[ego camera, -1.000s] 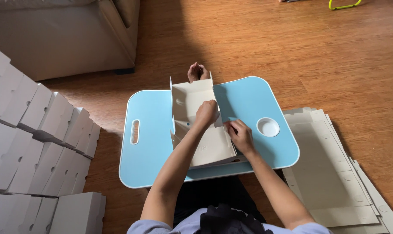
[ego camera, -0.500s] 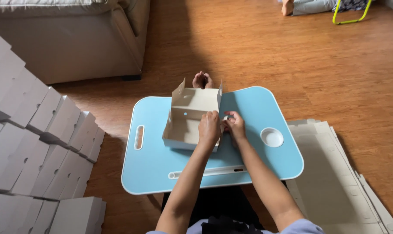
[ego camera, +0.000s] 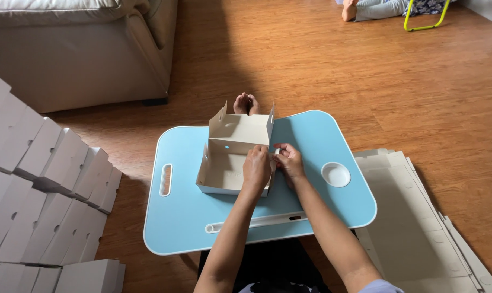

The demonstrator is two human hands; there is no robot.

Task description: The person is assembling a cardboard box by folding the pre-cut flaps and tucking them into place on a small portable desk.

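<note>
A pale cardboard box, half folded with its lid flap standing up at the back, rests on a light blue lap table. My left hand presses on the box's right wall, fingers curled over the edge. My right hand pinches the same right side from outside, touching the left hand. Both hands grip the cardboard at the box's right front corner. My feet show just beyond the table.
Stacks of folded boxes fill the left side. Flat cardboard sheets lie on the wood floor at right. A beige sofa stands at back left. Another person's legs and a yellow-green frame are at top right.
The flat cardboard has been folded up into a box shape. Both hands came together at its right side. The camera view has lifted, showing more floor.
</note>
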